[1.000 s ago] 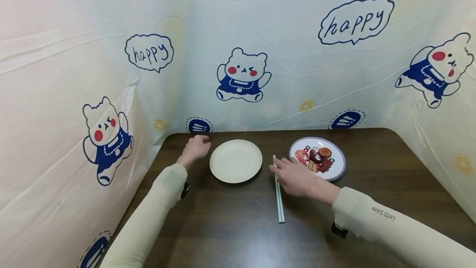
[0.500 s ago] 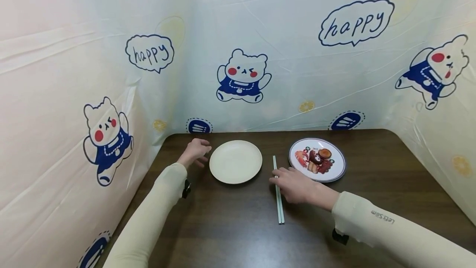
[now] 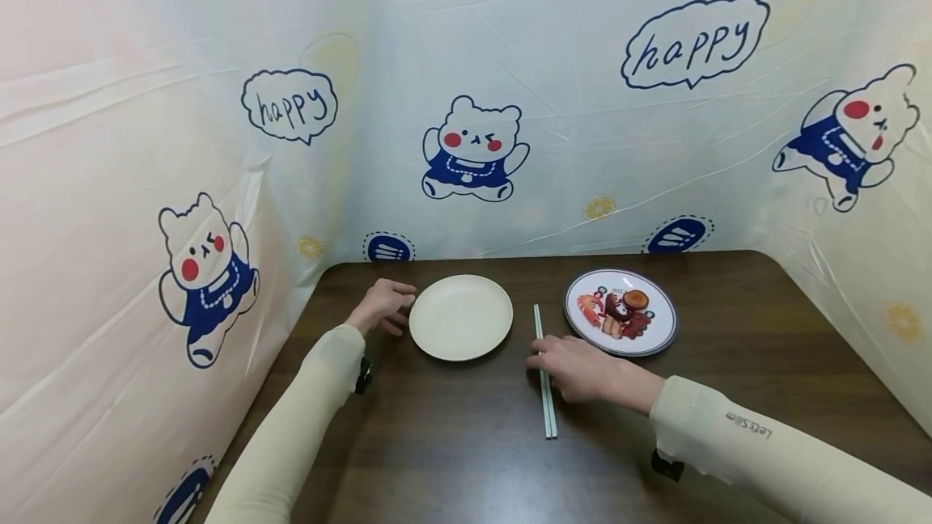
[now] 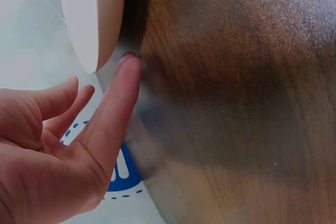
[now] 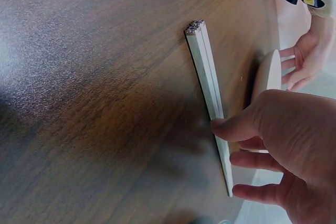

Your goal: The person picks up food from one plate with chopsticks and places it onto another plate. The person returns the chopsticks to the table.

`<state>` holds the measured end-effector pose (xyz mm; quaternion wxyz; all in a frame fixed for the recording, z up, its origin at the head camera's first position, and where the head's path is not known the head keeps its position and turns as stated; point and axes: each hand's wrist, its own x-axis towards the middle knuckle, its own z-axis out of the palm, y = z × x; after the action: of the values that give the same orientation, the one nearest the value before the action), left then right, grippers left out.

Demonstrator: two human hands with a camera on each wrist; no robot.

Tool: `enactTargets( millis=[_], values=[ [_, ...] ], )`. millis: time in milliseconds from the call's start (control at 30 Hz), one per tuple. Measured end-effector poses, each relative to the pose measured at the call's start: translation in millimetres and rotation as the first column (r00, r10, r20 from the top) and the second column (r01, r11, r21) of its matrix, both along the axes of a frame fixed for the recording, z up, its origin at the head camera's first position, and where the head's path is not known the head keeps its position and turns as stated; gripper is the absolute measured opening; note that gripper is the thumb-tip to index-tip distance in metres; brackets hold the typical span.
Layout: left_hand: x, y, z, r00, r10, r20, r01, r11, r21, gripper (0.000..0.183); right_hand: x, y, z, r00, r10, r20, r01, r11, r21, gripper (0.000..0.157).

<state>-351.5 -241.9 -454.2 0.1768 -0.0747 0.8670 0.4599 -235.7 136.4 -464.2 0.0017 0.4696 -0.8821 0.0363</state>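
plainly, the left hand [image 3: 380, 306] is just left of the cream plate [image 3: 461, 318], fingers extended and thumb apart, with nothing in its grasp; whether a fingertip touches the rim, i cannot tell. a push from that side might slide the plate across the wooden table [image 3: 437, 459], since nothing braces its opposite edge. to the right of the plate, well clear of its rim, a pair of pale chopsticks [image 3: 548, 404] lies flat, the two sticks side by side. the right hand [image 3: 581, 368] is over them, farther right of the plate, digits loosely spread and not closed; the thumb overlaps the sticks in the wrist view, though firm contact is unclear. an uneven pinch could catch one stick and roll the other away. farthest right of the plate, near that hand, is a food-printed plate [image 3: 648, 285]; a wide sweep of the wrist could nudge it.
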Motion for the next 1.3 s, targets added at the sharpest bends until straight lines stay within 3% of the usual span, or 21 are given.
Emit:
enactTargets(
  millis=[367,833,1300],
  values=[
    [5.2,-1.3,1.5,0.998,-0.005,0.066,-0.001,0.996,0.087,0.043,-0.1,-0.4,-0.7,1.000,0.014,0.017,-0.014,1.000,0.020,0.042],
    [2.8,-0.7,0.0,0.993,-0.014,0.115,0.003,0.996,0.093,0.047,0.2,-1.7,-0.9,0.999,0.013,0.046,-0.014,1.000,0.023,0.038],
    [2.5,-7.2,-4.4,0.989,0.011,0.150,-0.033,0.990,0.140,0.047,1.6,-1.6,-5.0,0.996,-0.014,0.084,0.011,0.999,0.040,0.037]
  ],
)
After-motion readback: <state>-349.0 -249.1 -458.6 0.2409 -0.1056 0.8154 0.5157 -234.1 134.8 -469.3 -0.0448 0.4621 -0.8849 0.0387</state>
